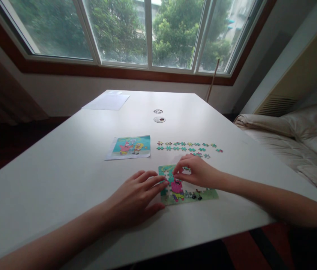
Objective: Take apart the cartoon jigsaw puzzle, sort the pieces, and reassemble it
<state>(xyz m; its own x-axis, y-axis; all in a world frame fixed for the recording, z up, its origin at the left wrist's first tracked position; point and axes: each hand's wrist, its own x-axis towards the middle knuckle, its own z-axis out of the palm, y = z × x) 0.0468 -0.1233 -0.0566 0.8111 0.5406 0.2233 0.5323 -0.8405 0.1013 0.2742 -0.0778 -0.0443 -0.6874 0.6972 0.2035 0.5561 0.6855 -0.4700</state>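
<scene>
A partly assembled jigsaw puzzle (178, 186) lies near the front edge of the table, with a pink cartoon figure on it and a white gap in its middle and right. My left hand (138, 191) rests flat at the puzzle's left side, fingers stretched out and fingertips touching its edge. Over the upper part, my right hand (196, 171) pinches thumb and forefinger together on a puzzle piece, mostly hidden by the fingertips. Just beyond that hand, loose puzzle pieces (184, 149) lie in rows, some partly covered by it.
A printed reference picture (131, 146) lies left of the loose pieces. Two round flat items (159, 119) sit farther back on the white table (62, 165). Paper sheets (107, 101) lie at the far left corner. A sofa (284, 131) stands to the right, windows ahead.
</scene>
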